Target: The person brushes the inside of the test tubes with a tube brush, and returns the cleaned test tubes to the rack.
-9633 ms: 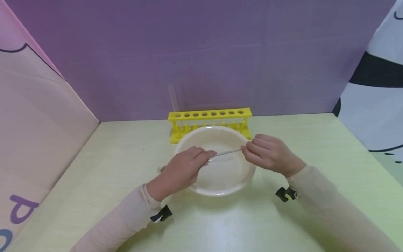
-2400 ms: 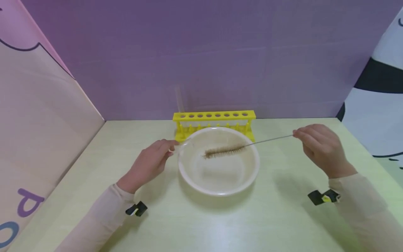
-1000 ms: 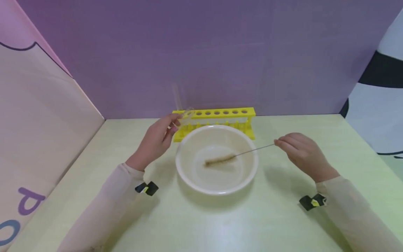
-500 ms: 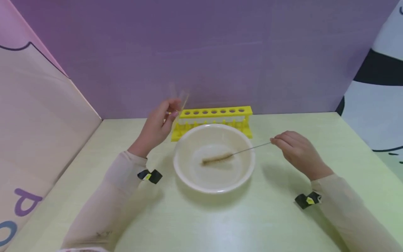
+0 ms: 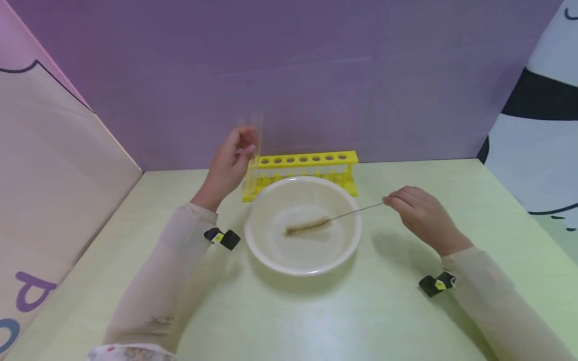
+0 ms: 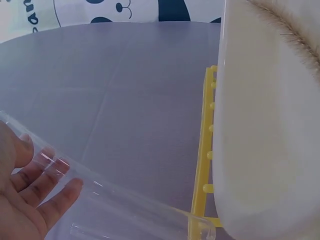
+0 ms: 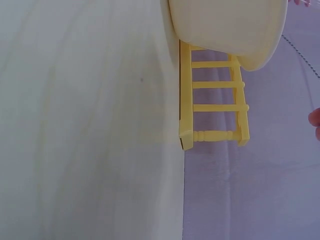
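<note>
My left hand holds a clear test tube upright at the left end of the yellow test tube rack. In the left wrist view, thumb and fingers lie around the tube's upper part, and its lower end overlaps the rack. A second clear tube stands close by, mostly hidden by the hand in the head view. My right hand pinches the thin wire handle of a test tube brush. The brush's tan bristles are inside the cream basin.
The basin stands in front of the rack and hides part of its base. A purple cloth wall rises right behind the rack. The pale wooden table extends to both sides and toward me.
My left hand has carried the test tube from beside the basin up to the rack's left end and turned it upright. Earlier, the brush was inside the tube; now its bristles sit low in the basin.
</note>
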Action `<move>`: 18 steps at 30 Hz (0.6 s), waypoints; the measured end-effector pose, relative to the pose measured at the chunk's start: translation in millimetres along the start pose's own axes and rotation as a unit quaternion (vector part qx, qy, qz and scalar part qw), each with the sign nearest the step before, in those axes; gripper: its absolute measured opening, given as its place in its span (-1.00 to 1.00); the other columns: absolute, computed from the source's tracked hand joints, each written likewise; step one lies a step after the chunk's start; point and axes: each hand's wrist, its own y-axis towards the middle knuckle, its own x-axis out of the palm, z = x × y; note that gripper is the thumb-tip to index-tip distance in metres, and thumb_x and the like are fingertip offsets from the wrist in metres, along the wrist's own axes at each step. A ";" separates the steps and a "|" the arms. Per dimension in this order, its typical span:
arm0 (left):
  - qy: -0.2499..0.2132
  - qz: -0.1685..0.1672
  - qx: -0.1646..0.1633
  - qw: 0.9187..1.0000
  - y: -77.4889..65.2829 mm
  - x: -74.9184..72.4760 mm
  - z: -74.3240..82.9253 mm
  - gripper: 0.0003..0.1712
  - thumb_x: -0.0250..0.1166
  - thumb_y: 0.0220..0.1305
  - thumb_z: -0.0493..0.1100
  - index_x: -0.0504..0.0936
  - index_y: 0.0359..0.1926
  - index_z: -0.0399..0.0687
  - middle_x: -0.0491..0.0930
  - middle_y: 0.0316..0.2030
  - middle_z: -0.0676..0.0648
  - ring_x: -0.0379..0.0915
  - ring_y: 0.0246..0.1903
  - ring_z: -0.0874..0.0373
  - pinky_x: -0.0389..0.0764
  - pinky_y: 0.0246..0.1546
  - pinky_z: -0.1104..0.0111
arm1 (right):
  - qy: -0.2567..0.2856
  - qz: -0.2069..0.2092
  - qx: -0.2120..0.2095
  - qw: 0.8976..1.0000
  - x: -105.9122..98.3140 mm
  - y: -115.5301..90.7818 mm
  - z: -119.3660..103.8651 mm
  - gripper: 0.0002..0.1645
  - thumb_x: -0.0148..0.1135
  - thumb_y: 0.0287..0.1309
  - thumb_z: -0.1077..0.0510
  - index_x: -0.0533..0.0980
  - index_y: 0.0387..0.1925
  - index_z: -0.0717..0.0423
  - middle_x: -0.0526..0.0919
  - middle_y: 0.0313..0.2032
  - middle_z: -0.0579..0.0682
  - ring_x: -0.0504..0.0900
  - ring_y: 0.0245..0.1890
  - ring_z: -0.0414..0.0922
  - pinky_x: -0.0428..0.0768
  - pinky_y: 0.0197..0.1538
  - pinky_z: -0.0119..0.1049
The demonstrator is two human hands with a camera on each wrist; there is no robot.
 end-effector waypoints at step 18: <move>-0.055 0.042 -0.079 0.995 47.1 10.5 -4.0 -0.61 0.10 0.37 -0.19 0.32 0.16 -0.20 0.45 -0.01 -0.16 0.42 -0.03 0.12 0.46 0.00 0.35 | -0.004 -0.034 0.018 0.999 -6.6 -4.7 -1.2 -0.47 0.23 -0.48 0.67 0.56 -0.28 0.35 0.63 -0.33 0.18 0.58 -0.35 0.09 0.58 -0.29 -0.09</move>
